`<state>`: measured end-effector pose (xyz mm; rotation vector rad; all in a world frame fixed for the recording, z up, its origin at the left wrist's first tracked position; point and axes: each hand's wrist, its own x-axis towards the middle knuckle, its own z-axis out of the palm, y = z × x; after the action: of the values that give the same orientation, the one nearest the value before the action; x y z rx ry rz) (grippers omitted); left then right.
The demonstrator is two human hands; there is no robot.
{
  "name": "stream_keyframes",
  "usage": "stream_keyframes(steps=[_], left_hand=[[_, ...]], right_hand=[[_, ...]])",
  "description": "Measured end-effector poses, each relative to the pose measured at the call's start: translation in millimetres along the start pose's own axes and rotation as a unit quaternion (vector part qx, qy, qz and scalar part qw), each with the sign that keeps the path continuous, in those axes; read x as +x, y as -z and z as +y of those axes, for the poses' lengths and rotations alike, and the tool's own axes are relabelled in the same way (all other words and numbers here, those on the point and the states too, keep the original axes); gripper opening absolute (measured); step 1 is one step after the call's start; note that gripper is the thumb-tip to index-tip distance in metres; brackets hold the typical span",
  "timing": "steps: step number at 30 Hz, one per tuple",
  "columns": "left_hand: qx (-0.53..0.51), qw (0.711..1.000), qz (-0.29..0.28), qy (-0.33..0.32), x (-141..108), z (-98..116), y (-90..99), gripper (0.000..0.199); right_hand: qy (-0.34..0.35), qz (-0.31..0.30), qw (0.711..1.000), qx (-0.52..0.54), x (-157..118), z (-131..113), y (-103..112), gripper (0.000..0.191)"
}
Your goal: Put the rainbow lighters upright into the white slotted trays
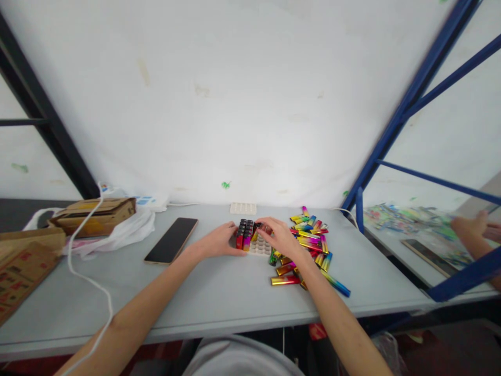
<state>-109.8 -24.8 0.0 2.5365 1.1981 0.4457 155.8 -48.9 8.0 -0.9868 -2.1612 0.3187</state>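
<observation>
A white tray [261, 245] with rows of small hollows lies on the desk. Upright lighters [245, 230] with black tops and shiny coloured bodies fill its left part. My left hand [225, 239] is closed around the tray's left side, thumb at the near edge, against the standing lighters. Over the tray's hollows, my right hand [278, 235] pinches a lighter [258, 226] with a black top beside the filled rows. Part of that lighter is hidden by my fingers. A loose pile of metallic lighters [309, 241] lies right of the tray, partly under my right wrist.
A phone [171, 241] lies left of my left hand. Another white tray [243, 208] sits by the wall. Cardboard boxes [97, 218], a plastic bag [129, 227] and a white cable [94, 284] occupy the left. Beyond a blue frame [391, 136], another person's hand [469, 227] shows at right.
</observation>
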Motion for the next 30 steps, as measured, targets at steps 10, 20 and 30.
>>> stream_keyframes(steps=[10, 20, 30], left_hand=[[0.000, 1.000, -0.002, 0.008, -0.6, 3.3, 1.5, 0.066], [0.002, 1.000, 0.007, -0.001, -0.4, 1.2, -0.2, 0.065], [0.000, 1.000, 0.001, -0.002, -0.2, -0.4, -0.4, 0.067]], right_hand=[[0.012, 0.015, 1.000, -0.006, 0.4, 1.7, 2.7, 0.027], [0.019, -0.004, 1.000, -0.023, -0.1, -1.9, 1.8, 0.036], [0.005, 0.013, 0.999, -0.051, 2.5, -4.6, -5.9, 0.031]])
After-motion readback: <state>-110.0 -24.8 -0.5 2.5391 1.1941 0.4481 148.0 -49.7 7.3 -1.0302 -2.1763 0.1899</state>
